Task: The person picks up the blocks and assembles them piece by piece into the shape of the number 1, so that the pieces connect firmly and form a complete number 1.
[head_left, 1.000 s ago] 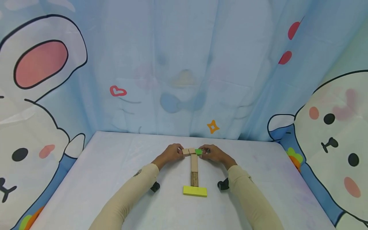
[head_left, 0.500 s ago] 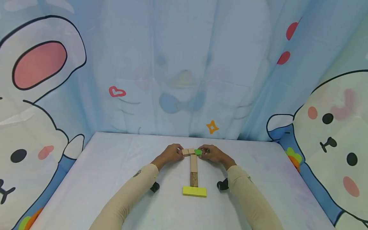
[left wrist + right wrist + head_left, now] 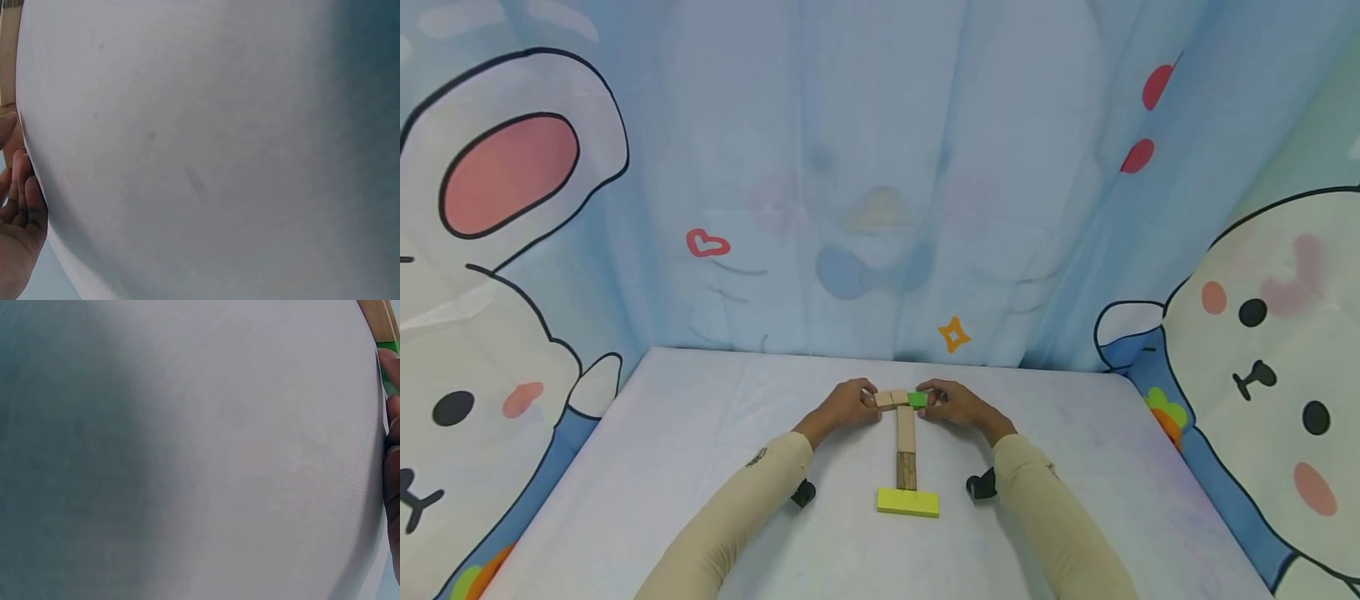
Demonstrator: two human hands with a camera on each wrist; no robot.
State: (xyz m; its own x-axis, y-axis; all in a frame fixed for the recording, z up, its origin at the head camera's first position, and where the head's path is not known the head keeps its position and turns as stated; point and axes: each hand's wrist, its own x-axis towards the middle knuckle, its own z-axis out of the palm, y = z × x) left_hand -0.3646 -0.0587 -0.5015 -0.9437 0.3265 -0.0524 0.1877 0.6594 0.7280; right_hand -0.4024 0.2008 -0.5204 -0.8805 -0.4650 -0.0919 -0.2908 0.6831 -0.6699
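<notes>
Three small blocks form a short row at the far middle of the table in the head view: two plain wooden blocks (image 3: 884,401) and a green block (image 3: 917,399) at the right end. My left hand (image 3: 847,403) pinches the row's left wooden block between thumb and fingers. On the other end, my right hand (image 3: 953,403) pinches the green block. Below the row run a light wooden block (image 3: 906,430), a darker wooden block (image 3: 906,471) and a long yellow block (image 3: 907,502) laid crosswise, together making an I shape. Both wrist views catch only part of each hand at the edge.
A white-covered table (image 3: 715,392) lies under everything, its back edge meeting a blue cartoon curtain (image 3: 880,167). A black wrist camera (image 3: 803,492) sits under the left forearm and another black camera (image 3: 981,484) under the right.
</notes>
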